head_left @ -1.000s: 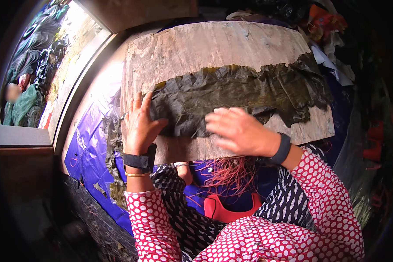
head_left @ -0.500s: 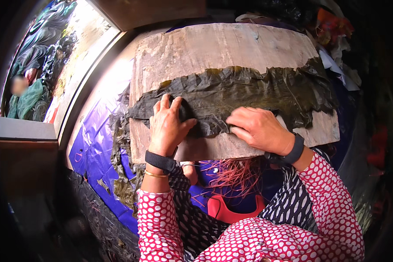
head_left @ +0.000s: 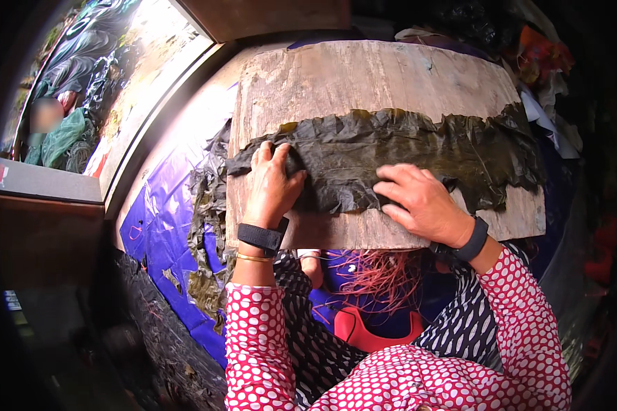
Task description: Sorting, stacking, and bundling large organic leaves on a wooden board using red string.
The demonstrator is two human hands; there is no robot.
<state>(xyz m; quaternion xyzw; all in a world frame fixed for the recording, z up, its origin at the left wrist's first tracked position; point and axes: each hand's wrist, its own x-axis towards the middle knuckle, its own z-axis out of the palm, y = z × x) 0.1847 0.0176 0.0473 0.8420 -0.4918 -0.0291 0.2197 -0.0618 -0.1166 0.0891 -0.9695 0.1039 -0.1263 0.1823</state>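
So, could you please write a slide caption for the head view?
Left hand and right hand at a dark, wrinkled sheet spread across a wooden board.

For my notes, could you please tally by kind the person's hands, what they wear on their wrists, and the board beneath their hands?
Left hand and right hand: 2
Black wristbands: 2
Gold-coloured bracelet: 1
Wooden board: 1
Total: 6

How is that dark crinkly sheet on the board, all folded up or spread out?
Mostly spread out: the dark sheet stretches lengthwise across the wooden board, wrinkled and ragged-edged.
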